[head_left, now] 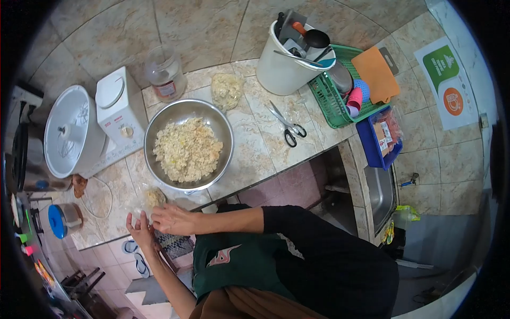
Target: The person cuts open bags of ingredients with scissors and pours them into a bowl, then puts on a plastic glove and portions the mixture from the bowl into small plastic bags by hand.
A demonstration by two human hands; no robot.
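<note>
My right hand is closed at the counter's front edge, its fingers pinching a clear plastic bag. In that bag is a small lump of pale, crumbly mixture. My left hand meets the right one from the left. Two of its fingers point up and apart, while its thumb side seems closed on the bag's thin plastic, partly hidden behind the right hand. Just beyond both hands stands a large steel bowl holding a heap of the same pale mixture.
Another filled plastic bag lies behind the bowl near a clear jar. Scissors rest to the right. Farther off are a utensil bucket, a green basket and a sink. A stand mixer and blue-lidded container stand left.
</note>
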